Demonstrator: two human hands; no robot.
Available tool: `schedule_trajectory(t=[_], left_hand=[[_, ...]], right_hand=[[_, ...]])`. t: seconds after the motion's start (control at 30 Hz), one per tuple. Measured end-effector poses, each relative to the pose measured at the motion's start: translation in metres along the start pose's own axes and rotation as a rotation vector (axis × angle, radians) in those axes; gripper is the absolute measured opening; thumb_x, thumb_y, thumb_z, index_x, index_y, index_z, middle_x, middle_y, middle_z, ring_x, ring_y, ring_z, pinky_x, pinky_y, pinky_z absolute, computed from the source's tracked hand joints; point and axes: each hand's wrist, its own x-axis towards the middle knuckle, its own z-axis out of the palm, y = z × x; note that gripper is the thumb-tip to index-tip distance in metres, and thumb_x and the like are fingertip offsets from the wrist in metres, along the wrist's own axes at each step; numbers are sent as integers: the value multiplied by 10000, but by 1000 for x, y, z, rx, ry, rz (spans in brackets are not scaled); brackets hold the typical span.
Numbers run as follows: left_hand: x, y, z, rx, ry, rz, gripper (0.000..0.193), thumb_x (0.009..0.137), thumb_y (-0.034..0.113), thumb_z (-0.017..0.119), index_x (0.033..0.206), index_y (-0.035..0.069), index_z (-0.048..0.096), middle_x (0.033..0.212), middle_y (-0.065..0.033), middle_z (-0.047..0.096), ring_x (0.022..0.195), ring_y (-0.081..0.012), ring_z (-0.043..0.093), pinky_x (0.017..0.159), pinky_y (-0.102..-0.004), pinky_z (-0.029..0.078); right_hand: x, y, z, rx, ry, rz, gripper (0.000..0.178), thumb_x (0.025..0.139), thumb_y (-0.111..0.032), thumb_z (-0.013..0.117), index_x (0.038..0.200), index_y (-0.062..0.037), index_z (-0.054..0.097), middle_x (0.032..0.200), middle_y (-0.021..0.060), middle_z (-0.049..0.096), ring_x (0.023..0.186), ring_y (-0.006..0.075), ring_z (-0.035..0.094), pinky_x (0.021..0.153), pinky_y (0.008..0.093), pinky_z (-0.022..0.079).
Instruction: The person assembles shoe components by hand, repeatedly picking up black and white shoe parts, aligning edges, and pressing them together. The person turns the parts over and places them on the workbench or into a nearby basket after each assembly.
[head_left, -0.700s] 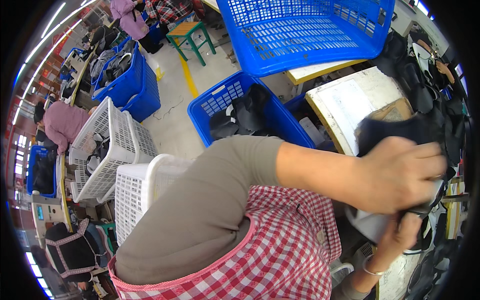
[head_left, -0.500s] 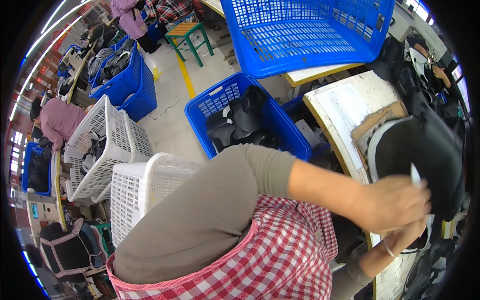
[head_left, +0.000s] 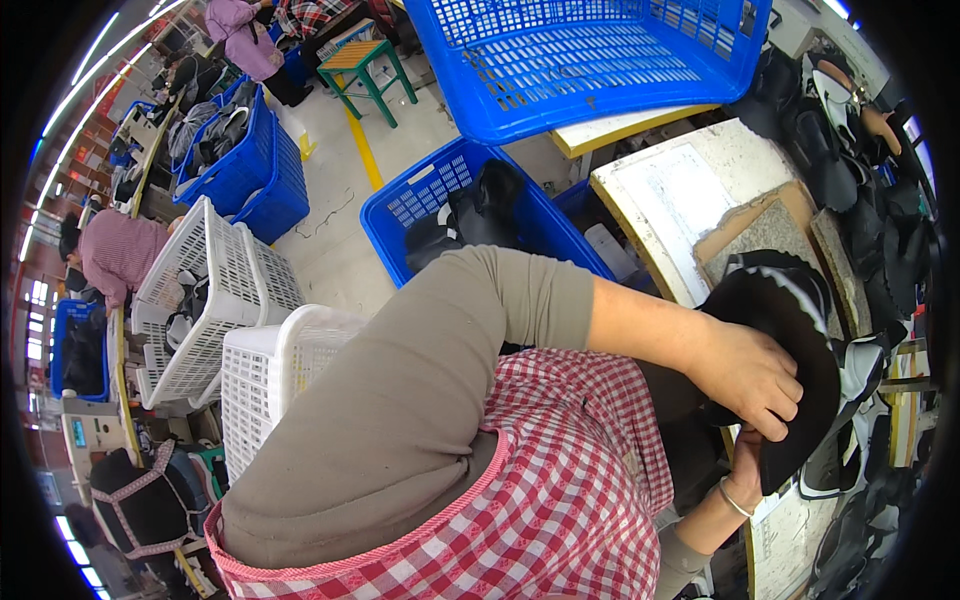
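A black shoe upper (head_left: 815, 365) with a white jagged edge is held between my two hands, over the right-hand side of the white worktable (head_left: 690, 200). My left hand (head_left: 748, 382) lies over its near side, fingers bent and pressed onto the black material. Below it my right hand (head_left: 744, 468), with a pale bangle at the wrist, grips the lower edge; most of its fingers are hidden behind the piece. Beyond the upper, a worn brown board (head_left: 765, 235) rests on the table.
A large blue basket (head_left: 590, 85) stands on the table's far end. On the floor another blue basket (head_left: 420, 195) holds black pieces. White baskets (head_left: 255, 385) stand at left. More black pieces (head_left: 825, 150) are heaped at right. Other people work at far left.
The black upper has turned and come down closer to my body, uncovering more of the brown board. My left hand has shifted left; the white pointed shape beside it no longer shows.
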Motion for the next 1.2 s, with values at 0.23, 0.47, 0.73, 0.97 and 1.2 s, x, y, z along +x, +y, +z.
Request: schedule_trajectory(t=[0.23,0.47,0.73,0.97,1.2], left_hand=[[-20,-18,12,-8,-89,64,89,768,210,693,762,148,629,963,27,595,1006,-174,607,801,-339,518],[-28,-2,15,45,-32,-105,158,815,222,646,916,162,542,901,33,565,946,-145,618,771,-309,526],[-33,-5,1,90,90,16,134,801,174,670,854,132,555,891,24,552,802,-131,605,646,-268,523],[-44,3,13,267,118,-52,110,701,232,634,701,153,557,843,-10,494,858,-181,596,721,-350,511],[-50,62,9,387,-27,-423,207,781,253,652,876,100,755,1144,-16,654,1126,-224,582,963,-381,462]], right_hand=[[-15,22,30,-36,-149,123,397,1066,-153,464,1447,-43,497,1442,91,562,1271,229,566,1026,369,497],[-19,42,65,-2286,135,-440,541,941,21,610,1463,31,471,1459,113,565,1317,220,563,1118,326,447],[-27,40,84,-2024,-46,-584,476,910,32,664,1376,38,572,1345,112,657,1214,223,630,1075,329,485],[-10,57,84,-858,205,-109,444,962,64,593,1401,77,529,1368,123,614,1185,204,624,960,311,555],[-6,56,109,-474,94,51,377,1042,-288,653,1264,17,645,1232,74,702,1077,172,663,936,278,516]])
